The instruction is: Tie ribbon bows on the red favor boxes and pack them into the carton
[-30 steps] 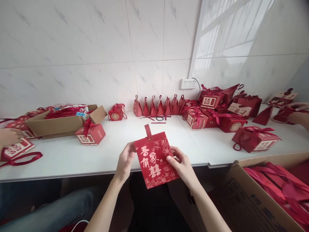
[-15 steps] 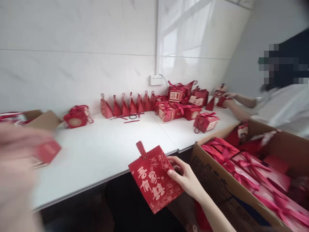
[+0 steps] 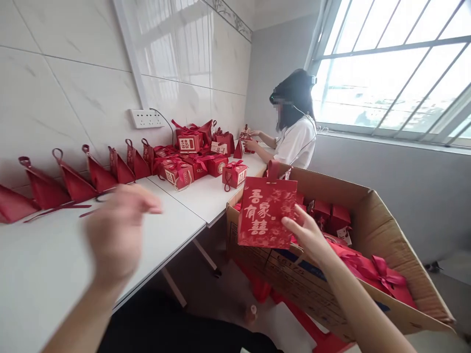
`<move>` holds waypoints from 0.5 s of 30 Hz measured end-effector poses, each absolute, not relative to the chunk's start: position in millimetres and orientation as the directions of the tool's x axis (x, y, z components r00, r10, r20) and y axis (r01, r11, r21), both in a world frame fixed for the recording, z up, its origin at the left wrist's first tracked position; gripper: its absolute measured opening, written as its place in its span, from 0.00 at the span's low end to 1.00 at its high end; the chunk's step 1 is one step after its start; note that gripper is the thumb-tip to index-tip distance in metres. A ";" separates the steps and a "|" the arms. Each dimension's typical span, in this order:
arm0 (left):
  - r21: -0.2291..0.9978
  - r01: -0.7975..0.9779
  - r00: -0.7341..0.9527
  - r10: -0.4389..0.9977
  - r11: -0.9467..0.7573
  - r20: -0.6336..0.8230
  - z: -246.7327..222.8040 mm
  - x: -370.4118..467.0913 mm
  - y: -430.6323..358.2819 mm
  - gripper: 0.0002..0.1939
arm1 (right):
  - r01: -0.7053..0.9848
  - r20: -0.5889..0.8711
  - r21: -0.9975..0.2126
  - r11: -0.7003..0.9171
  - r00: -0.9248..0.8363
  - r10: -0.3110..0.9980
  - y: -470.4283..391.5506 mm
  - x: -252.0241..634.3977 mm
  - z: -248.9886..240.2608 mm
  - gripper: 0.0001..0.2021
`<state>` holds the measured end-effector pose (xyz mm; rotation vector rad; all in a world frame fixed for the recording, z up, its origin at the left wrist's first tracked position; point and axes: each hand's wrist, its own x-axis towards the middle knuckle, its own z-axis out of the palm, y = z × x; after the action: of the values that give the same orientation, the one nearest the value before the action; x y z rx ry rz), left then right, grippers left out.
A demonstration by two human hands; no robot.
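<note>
My right hand (image 3: pixel 307 233) grips the right edge of a flat red gift bag (image 3: pixel 268 213) with pale characters and a loop on top, held upright before the cardboard box. Motion smears my left hand (image 3: pixel 119 230), raised over the white table (image 3: pixel 172 215); its fingers are bent and whatever they may hold cannot be made out. Behind it, several red cone-shaped bags with loops (image 3: pixel 99 174) stand in a row along the wall. Red gift boxes with ribbons (image 3: pixel 178 171) are piled further right, and a single ribboned box (image 3: pixel 234 175) sits nearer the table's right edge.
The large open cardboard box (image 3: pixel 397 235) at the right holds red packages with bows (image 3: pixel 386 277). A person in white (image 3: pixel 300 139) handles red items at the table's far end. A red stool (image 3: pixel 305 323) is below. A socket strip (image 3: pixel 147 119) is on the wall.
The view has swung right, bringing in the window and more of the cardboard box. My left hand is now over the table, without the small red item seen beside it. The flat bag has turned upright.
</note>
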<state>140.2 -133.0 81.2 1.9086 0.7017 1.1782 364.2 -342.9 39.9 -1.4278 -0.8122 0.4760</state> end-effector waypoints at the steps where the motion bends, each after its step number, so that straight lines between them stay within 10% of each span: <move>1: 0.817 0.047 0.465 0.737 -0.574 0.491 77.2 141.5 -140.0 0.20 | 0.199 0.217 -0.974 0.108 0.682 0.698 -351.6 370.9 44.1 0.24; 8: 0.618 -0.063 0.812 0.320 -0.784 0.488 18.8 245.0 -187.3 0.12 | 0.380 0.305 -0.916 -0.128 0.867 0.395 -396.0 434.0 58.2 0.23; 15: 0.461 -0.056 0.878 0.176 -0.886 0.446 5.0 306.8 -242.8 0.18 | 0.522 0.360 -0.700 -0.488 0.848 0.389 -418.6 485.6 44.8 0.20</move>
<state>306.8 -242.8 5.0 2.5751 0.0873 0.6723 485.6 -418.6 44.8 -2.1427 -0.6611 -0.1911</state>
